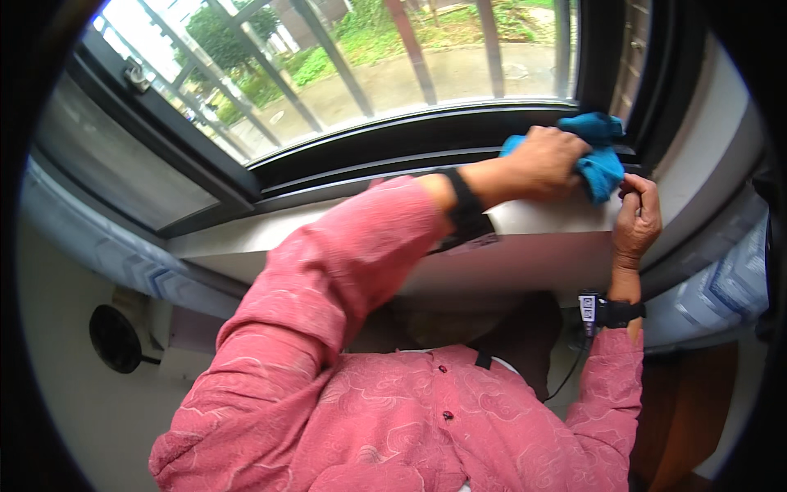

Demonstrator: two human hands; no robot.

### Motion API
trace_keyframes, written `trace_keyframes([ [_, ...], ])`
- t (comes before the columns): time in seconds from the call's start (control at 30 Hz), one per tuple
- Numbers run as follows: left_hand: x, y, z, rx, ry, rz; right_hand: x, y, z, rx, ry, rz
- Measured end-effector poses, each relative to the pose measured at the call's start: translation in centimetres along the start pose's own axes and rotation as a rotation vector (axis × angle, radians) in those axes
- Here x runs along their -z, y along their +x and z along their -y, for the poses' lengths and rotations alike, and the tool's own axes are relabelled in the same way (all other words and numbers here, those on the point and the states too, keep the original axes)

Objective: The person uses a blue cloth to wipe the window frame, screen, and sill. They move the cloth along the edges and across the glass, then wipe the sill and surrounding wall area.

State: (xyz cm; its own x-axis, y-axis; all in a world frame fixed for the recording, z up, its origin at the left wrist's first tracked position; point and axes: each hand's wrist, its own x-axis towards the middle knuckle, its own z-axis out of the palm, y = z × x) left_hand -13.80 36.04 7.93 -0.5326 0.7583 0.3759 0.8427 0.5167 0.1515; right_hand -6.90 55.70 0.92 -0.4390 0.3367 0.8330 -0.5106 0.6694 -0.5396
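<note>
A blue cloth point(599, 169) is bunched in my left hand point(550, 161), at the right end of the black window frame's lower track point(381, 161). Part of the cloth sticks up against the corner of the frame, and a fold hangs towards the white sill point(541, 216). My left forearm reaches across the sill from the left. Just right of the cloth is my right hand point(640, 212), its fingers curled and the fingertips at the cloth's edge. Whether they pinch the cloth cannot be made out.
Metal bars point(335, 61) stand outside the glass. A window latch point(136, 77) is on the left frame. Patterned curtains point(716, 292) hang at both sides. A round black object point(115, 338) stands at lower left. A cable point(569, 375) runs from the right wrist device point(589, 309).
</note>
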Motion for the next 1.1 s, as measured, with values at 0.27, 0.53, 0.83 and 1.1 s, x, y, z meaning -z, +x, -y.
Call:
trace_keyframes([
  [0.27,-3.8,7.3,-2.5,0.012,0.013,0.012,0.0,-0.3,-0.6,-0.222,0.169,-0.135],
  [0.53,4.5,-12.8,4.8,0.028,0.202,-0.201,-0.1,-1.0,-2.4,-0.216,0.374,-0.022],
  [0.83,16.4,-35.1,12.2,0.361,0.707,-0.146,1.1,-1.1,-6.3,-0.29,0.339,0.054],
  [1.1,15.0,-36.7,13.0,0.587,0.703,-0.156,1.3,-1.0,-6.9,-0.318,0.268,0.107],
])
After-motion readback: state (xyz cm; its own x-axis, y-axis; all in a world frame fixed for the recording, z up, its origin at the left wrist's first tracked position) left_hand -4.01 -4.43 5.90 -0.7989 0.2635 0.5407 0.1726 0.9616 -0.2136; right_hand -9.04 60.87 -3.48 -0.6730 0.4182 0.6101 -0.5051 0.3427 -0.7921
